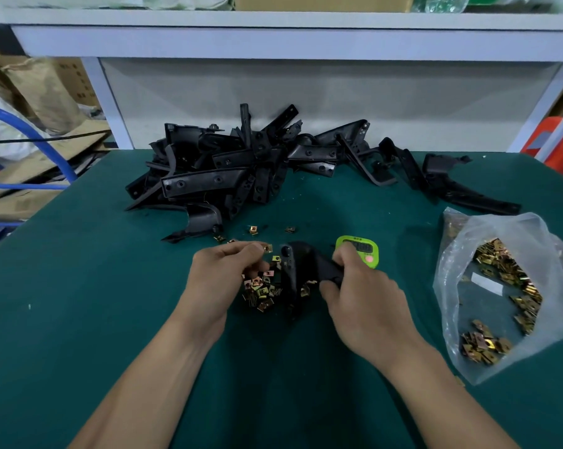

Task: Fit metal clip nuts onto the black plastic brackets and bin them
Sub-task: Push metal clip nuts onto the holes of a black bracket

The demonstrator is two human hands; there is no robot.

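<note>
At worktop centre, our right grip clasps the bracket; our left grip pinches a clip nut. We should square its mouth to the bracket's edge, then push home.

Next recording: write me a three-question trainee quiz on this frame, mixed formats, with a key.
1. True or false: the right hand grips a bracket.
2. What does the left hand pinch? A) a bolt B) a clip nut C) a screwdriver
3. Fill in: the bag of nuts lies on the person's ____ side.
Key: 1 true; 2 B; 3 right.
</note>
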